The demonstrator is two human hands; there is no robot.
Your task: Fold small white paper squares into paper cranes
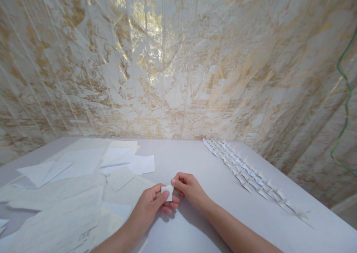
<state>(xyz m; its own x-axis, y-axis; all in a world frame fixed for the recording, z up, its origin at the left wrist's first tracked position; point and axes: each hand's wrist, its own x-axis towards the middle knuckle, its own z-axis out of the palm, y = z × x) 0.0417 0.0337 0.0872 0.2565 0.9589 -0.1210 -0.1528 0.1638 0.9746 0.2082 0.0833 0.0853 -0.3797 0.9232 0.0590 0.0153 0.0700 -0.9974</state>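
A small folded piece of white paper is held above the white table, near the middle of the view. My left hand grips it, thumb on top and fingers beneath. At its upper right corner, my right hand pinches the paper's edge between thumb and forefinger. Both hands are close together, and the right hand's lower fingers are curled.
Overlapping loose sheets and white paper pieces cover the table's left side. Rows of small folded paper shapes run diagonally along the right. A gold-patterned curtain hangs behind, with a green cord at far right.
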